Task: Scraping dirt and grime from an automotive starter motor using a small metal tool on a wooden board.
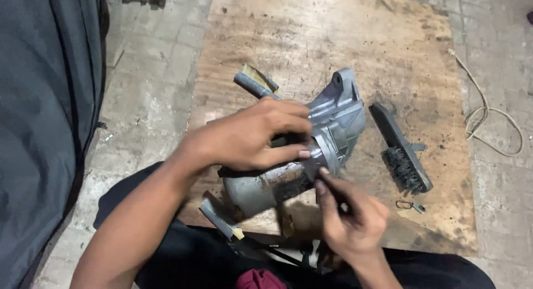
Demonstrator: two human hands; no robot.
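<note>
The left hand (250, 136) lies over a grey metal motor housing (311, 150) resting on a stained wooden board (333, 39) on the floor, its fingers curled around the casing. The right hand (350, 214) pinches a small dark strip (311, 169) against the housing. A wire brush (402, 150) lies just beside it on the board.
</note>
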